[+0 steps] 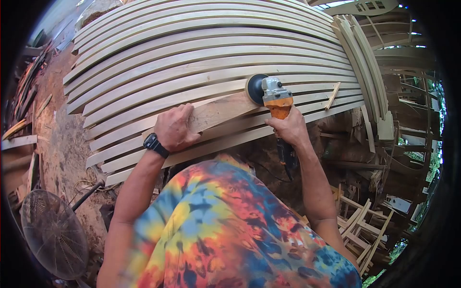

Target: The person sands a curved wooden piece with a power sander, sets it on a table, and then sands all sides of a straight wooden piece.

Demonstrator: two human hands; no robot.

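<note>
My left hand (176,127), with a black watch on its wrist, is wrapped over a short, wide wooden board (223,113) that lies across the long slats. In my right hand (290,126) is an orange and grey angle grinder (278,96), gripped around its body. The grinder's round sanding disc (257,89) stands on edge at the board's right end and seems to touch it. Beneath the board, long pale wooden slats (206,74) lie side by side. My right palm hides part of the grinder's handle.
A small wood strip (332,96) lies on the slats to the right. Thicker planks (367,72) lie crosswise at their right end. A round fan (55,234) stands at lower left. Scrap wood (365,230) is piled at lower right, and the grinder's cord hangs below.
</note>
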